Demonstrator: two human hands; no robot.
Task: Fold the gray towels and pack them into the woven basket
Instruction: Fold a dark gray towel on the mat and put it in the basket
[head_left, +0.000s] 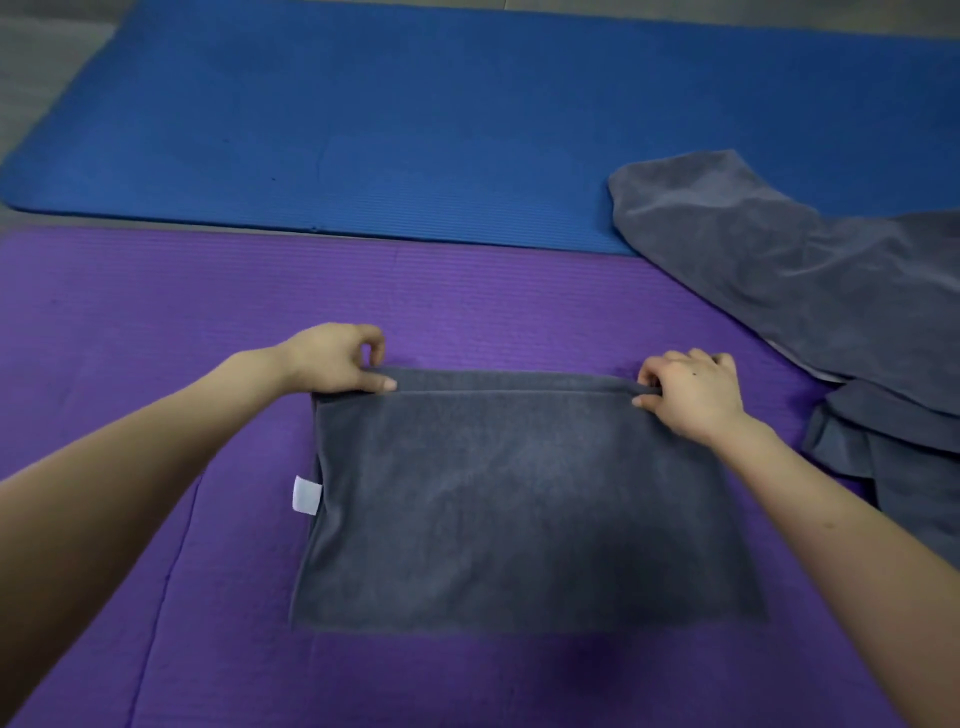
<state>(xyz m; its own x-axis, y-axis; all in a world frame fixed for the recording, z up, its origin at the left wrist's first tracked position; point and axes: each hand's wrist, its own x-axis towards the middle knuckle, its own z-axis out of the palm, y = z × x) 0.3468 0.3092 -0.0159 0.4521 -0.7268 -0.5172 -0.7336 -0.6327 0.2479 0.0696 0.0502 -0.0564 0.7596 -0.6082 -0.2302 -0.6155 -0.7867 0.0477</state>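
A gray towel (519, 499) lies folded into a rectangle on the purple mat (156, 322), with a white label (306, 494) sticking out at its left edge. My left hand (337, 358) pinches the towel's far left corner. My right hand (693, 395) pinches the far right corner. Both hands hold the upper layer's far edge just above the lower layer. The woven basket is not in view.
A heap of loose gray towels (810, 280) lies at the right, across the purple mat and the blue mat (363, 119) beyond it. Gray floor (36, 57) shows at the far left.
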